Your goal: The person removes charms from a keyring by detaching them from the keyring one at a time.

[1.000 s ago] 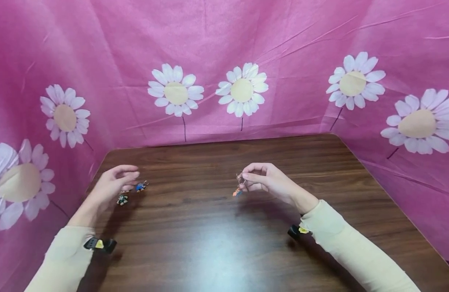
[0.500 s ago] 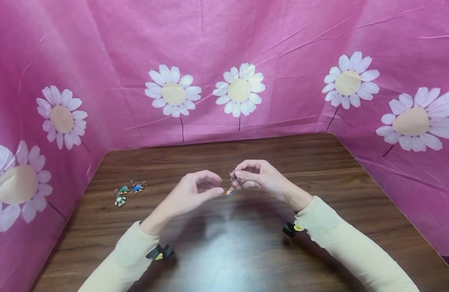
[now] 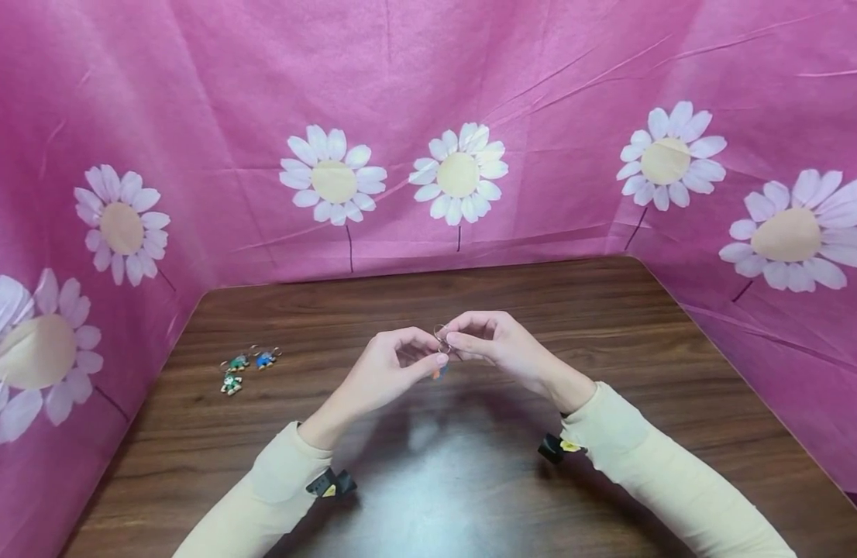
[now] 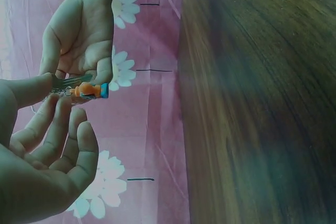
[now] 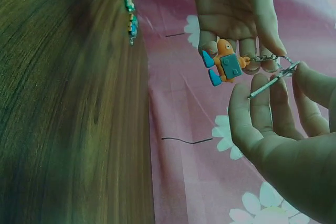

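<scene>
Both hands meet over the middle of the table. A small orange figure keychain (image 5: 226, 64) with blue feet and a grey-blue back hangs by a short chain from a metal ring (image 3: 440, 333). My right hand (image 3: 515, 349) pinches the ring together with a thin flat metal piece that looks like a key (image 5: 268, 86). From the left, my left hand (image 3: 383, 372) pinches the ring end of the keychain between thumb and fingers, close to the right fingertips. The head view shows only a bit of the figure below the left thumb.
Several figure keychains with rings lie at the table's left: a green one (image 3: 239, 362), a blue one (image 3: 264, 359) and a green-and-white one (image 3: 230, 383). The brown wooden table (image 3: 575, 310) is bounded by a pink flowered cloth (image 3: 540, 77).
My left hand has moved right from beside the keychains on the left to the keychain in my right hand, and now pinches it. My right hand has shifted slightly left.
</scene>
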Demonstrator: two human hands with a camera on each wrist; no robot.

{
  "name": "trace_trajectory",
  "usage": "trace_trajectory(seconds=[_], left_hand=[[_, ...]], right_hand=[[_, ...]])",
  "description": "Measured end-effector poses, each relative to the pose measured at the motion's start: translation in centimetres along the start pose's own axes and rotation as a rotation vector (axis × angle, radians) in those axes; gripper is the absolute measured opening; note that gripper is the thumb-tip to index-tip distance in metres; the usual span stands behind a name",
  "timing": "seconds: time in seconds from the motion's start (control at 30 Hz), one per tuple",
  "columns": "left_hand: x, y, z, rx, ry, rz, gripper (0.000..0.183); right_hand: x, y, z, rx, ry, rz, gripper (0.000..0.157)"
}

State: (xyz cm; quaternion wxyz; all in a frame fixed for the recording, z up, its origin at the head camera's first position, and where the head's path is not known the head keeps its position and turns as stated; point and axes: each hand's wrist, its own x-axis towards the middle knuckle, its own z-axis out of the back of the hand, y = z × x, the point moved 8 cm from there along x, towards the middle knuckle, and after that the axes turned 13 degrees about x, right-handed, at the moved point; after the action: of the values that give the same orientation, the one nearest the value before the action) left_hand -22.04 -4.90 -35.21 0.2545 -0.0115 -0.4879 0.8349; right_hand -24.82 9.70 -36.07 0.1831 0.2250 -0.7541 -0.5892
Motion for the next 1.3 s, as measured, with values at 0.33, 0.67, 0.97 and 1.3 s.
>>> trace_trajectory(seconds=[0.33,0.67,0.97,1.3], left_hand=[[-0.1,-0.3,0.1,-0.184,0.002,0.027,0.012],[-0.1,-0.1,1.0,-0.129,-0.063,0.048,0.010],[0.1,0.4,1.2,-0.103,-0.080,0.043,0.017],[0.2,0.5,-0.1,-0.056,0.064,0.019,0.019]], right_hand=[[-0.1,0.5,-0.2,-0.039,0.011,0.043,0.016],[-0.1,0.4,-0.1,0.024,0.044,0.019,0.014],[-0.3,0.6,0.0,0.031,0.057,0.002,0.018],[-0.3,0.5,0.1,0.079,0.060,-0.018,0.020]])
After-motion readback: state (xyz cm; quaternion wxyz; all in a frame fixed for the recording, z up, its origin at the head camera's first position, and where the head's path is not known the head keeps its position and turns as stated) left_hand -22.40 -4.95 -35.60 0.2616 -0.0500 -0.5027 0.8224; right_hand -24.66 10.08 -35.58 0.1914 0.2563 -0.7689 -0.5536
